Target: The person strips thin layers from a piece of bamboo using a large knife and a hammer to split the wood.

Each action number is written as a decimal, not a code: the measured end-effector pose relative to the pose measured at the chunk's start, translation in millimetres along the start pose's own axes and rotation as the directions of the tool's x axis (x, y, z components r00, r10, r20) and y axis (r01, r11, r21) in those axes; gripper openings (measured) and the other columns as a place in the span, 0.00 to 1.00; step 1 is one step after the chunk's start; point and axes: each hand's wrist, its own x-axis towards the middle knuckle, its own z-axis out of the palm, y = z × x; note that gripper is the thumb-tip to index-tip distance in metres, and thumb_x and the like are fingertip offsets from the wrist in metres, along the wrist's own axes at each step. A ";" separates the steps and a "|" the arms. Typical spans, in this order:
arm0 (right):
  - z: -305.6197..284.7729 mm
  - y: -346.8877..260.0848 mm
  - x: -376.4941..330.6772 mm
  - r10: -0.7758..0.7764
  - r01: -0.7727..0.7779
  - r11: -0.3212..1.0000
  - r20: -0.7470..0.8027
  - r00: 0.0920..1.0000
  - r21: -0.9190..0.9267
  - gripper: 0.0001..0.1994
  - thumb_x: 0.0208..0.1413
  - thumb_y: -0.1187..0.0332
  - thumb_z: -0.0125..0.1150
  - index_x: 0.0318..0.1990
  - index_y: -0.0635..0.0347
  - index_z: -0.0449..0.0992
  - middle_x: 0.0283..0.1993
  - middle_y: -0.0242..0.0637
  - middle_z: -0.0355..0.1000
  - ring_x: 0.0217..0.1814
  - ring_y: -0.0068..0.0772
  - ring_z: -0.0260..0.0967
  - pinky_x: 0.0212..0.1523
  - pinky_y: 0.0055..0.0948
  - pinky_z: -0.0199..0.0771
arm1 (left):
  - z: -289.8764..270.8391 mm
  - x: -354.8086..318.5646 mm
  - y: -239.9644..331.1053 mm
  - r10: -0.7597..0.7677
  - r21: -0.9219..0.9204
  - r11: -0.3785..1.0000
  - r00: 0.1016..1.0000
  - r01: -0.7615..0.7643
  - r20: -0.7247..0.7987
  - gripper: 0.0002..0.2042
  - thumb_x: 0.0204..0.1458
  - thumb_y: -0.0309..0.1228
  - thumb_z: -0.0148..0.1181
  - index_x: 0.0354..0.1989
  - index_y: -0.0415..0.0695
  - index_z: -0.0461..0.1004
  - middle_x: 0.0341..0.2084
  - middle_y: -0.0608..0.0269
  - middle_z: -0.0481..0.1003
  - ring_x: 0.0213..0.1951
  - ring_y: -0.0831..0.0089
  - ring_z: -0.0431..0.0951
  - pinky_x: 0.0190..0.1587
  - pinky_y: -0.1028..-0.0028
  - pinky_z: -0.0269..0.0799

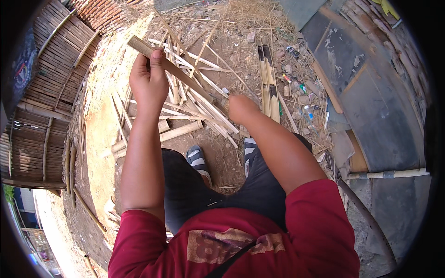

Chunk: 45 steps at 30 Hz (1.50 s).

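My left hand is raised and closed round a bamboo slat, the thumb lying on its upper face. The slat slants down from upper left toward my other hand. My right hand is a fist just beyond the slat's lower end. Something small and pale shows above its knuckles, but what the fist grips is hidden. Under both hands lies a loose heap of split bamboo strips, crossing one another on the dirt.
Bamboo poles lie beside my feet. Split bamboo lengths with dark patches rest ahead to the right. Dark sheets cover the right side, with litter near them. A bamboo slat wall stands at left, brick behind.
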 end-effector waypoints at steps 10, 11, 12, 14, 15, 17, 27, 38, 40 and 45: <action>7.6 -20.2 3.6 0.084 -0.083 0.996 -0.082 0.993 0.017 0.11 0.53 0.71 0.61 0.41 0.64 0.84 0.47 0.53 0.81 0.51 0.52 0.80 0.51 0.47 0.80 | -5.7 6.7 -15.6 0.056 0.092 0.995 0.991 -0.045 -0.119 0.13 0.65 0.37 0.62 0.36 0.38 0.80 0.24 0.61 0.79 0.28 0.77 0.73 0.33 0.74 0.69; 7.6 -21.8 1.9 0.108 -0.106 0.994 -0.122 0.987 0.022 0.11 0.53 0.71 0.61 0.41 0.65 0.84 0.47 0.53 0.81 0.51 0.52 0.80 0.51 0.47 0.80 | -7.8 9.3 -16.8 0.059 0.133 0.990 0.992 -0.045 -0.108 0.13 0.65 0.37 0.62 0.35 0.38 0.80 0.24 0.61 0.78 0.27 0.78 0.73 0.32 0.74 0.69; 8.1 -21.2 1.9 0.096 -0.095 0.995 -0.068 0.993 0.014 0.11 0.53 0.71 0.60 0.42 0.64 0.83 0.48 0.53 0.80 0.51 0.52 0.80 0.51 0.46 0.80 | -9.2 9.6 -17.9 0.062 0.174 0.984 0.993 -0.045 -0.097 0.13 0.64 0.37 0.62 0.35 0.38 0.79 0.23 0.61 0.78 0.27 0.78 0.72 0.32 0.74 0.69; 5.1 -19.5 5.9 0.069 -0.069 0.998 0.033 0.997 0.000 0.12 0.54 0.71 0.60 0.44 0.64 0.83 0.49 0.54 0.80 0.51 0.53 0.80 0.52 0.46 0.80 | -8.7 8.7 -18.2 0.058 0.105 0.993 0.991 -0.045 -0.123 0.13 0.64 0.37 0.63 0.35 0.38 0.79 0.20 0.61 0.75 0.24 0.78 0.70 0.29 0.73 0.67; -0.6 -16.5 9.4 0.120 -0.142 0.985 0.197 0.973 0.102 0.13 0.54 0.71 0.60 0.46 0.63 0.82 0.50 0.54 0.79 0.52 0.53 0.79 0.53 0.47 0.80 | -9.8 10.4 -19.2 0.028 0.060 0.998 0.990 -0.020 -0.137 0.13 0.63 0.37 0.63 0.35 0.38 0.80 0.19 0.61 0.75 0.23 0.78 0.69 0.28 0.72 0.67; -12.9 -7.9 16.2 0.154 -0.323 0.910 0.511 0.845 0.261 0.15 0.54 0.71 0.60 0.49 0.63 0.80 0.51 0.55 0.79 0.53 0.55 0.78 0.54 0.47 0.79 | -10.3 10.4 -16.4 0.035 0.059 0.998 0.991 -0.028 -0.128 0.13 0.63 0.37 0.63 0.35 0.38 0.80 0.18 0.61 0.74 0.22 0.76 0.69 0.28 0.71 0.66; -14.9 -34.6 -13.3 0.110 -0.106 0.989 -0.028 0.994 0.107 0.17 0.56 0.72 0.57 0.53 0.63 0.79 0.54 0.55 0.77 0.57 0.55 0.76 0.56 0.48 0.77 | -3.0 15.3 -3.8 0.150 0.312 0.944 0.983 -0.110 -0.108 0.19 0.61 0.41 0.64 0.25 0.37 0.74 0.18 0.53 0.75 0.20 0.62 0.72 0.28 0.65 0.68; -2.8 -29.0 -8.1 0.138 -0.131 0.986 -0.067 0.988 0.103 0.15 0.56 0.73 0.57 0.51 0.63 0.79 0.53 0.55 0.78 0.57 0.55 0.76 0.57 0.48 0.77 | -14.0 27.6 18.5 0.006 0.206 0.979 1.000 -0.008 0.012 0.18 0.63 0.46 0.63 0.40 0.40 0.82 0.24 0.65 0.79 0.26 0.83 0.72 0.29 0.76 0.67; 4.5 -25.3 -4.4 0.141 -0.139 0.988 -0.021 0.990 0.062 0.16 0.55 0.73 0.57 0.51 0.63 0.79 0.53 0.55 0.77 0.57 0.55 0.76 0.57 0.47 0.77 | -8.0 35.6 4.6 0.063 -0.107 0.992 0.998 -0.063 -0.001 0.18 0.68 0.46 0.53 0.46 0.41 0.76 0.29 0.60 0.78 0.32 0.73 0.75 0.39 0.71 0.71; -2.2 -24.8 2.9 0.146 -0.158 0.976 0.089 0.985 0.150 0.17 0.54 0.73 0.58 0.52 0.63 0.79 0.53 0.56 0.78 0.56 0.55 0.77 0.55 0.46 0.77 | 5.0 47.5 17.5 -0.021 -0.629 0.777 0.999 -0.002 -0.029 0.18 0.72 0.46 0.43 0.43 0.44 0.71 0.24 0.67 0.70 0.26 0.76 0.69 0.31 0.75 0.69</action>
